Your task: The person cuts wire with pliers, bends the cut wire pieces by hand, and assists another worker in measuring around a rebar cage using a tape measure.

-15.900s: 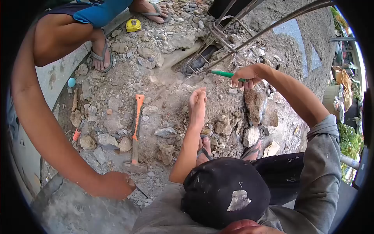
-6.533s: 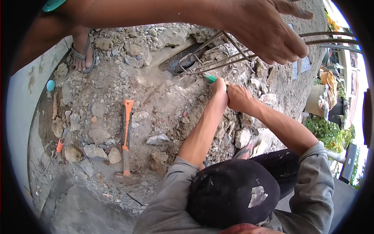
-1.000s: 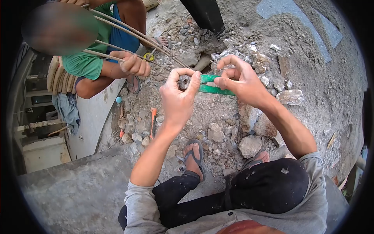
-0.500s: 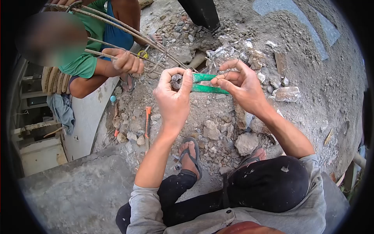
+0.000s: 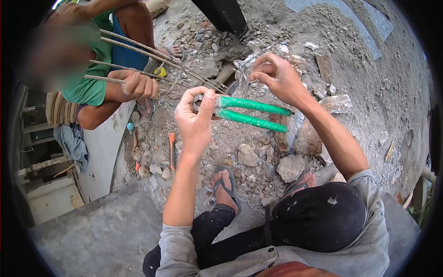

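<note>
My left hand (image 5: 196, 122) grips the metal head of green-handled pliers (image 5: 256, 105), whose two long handles point right, spread slightly apart. Above and right of the handle tips is my right hand (image 5: 279, 78), its thumb and fingers pinched together. Whatever they hold is too small to make out, perhaps thin wire. Beyond my hands, steel rebars (image 5: 152, 53) run from the upper left down into a hole in the rubble. A co-worker's hand (image 5: 140, 86) holds one of the bars, left of my left hand.
A co-worker in a green shirt (image 5: 92, 90) squats at the upper left. An orange-handled hammer (image 5: 171, 150) lies on the rubble, and a yellow tape measure (image 5: 160, 72) is beyond it. A black post (image 5: 224, 18) stands at the top. Broken stones (image 5: 290, 167) lie near my feet.
My right hand has moved up and away from the pliers' handles, which now show in full. My left hand, still on the pliers, sits slightly lower and further left.
</note>
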A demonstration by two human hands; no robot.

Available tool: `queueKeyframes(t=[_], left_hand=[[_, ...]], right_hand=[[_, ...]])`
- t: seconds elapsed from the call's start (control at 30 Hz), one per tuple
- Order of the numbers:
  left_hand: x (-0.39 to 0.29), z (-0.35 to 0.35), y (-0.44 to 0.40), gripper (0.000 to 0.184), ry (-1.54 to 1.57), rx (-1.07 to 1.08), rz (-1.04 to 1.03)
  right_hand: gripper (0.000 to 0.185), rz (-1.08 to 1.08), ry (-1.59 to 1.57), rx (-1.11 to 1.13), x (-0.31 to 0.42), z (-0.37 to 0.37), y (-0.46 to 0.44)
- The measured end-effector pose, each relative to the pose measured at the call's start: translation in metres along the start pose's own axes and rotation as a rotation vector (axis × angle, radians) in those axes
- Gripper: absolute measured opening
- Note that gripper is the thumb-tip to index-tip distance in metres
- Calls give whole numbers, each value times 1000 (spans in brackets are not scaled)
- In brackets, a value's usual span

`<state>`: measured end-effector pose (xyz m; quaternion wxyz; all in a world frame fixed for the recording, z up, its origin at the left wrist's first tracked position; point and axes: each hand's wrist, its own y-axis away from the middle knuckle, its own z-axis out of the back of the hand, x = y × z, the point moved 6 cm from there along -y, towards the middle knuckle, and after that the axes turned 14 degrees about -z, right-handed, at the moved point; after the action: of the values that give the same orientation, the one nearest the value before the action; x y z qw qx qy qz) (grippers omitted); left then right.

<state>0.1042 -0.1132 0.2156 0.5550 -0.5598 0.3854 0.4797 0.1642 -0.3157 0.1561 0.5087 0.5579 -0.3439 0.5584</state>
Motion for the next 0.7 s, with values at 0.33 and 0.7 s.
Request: queueKeyframes(t=[0.33, 0.7], left_hand=[[9, 6, -1, 17, -284, -33, -39], [15, -12, 18, 15, -468, 52, -82]], right_hand=[[15, 328, 51, -339, 47, 13, 76], [23, -241, -660, 209, -35, -57, 88]])
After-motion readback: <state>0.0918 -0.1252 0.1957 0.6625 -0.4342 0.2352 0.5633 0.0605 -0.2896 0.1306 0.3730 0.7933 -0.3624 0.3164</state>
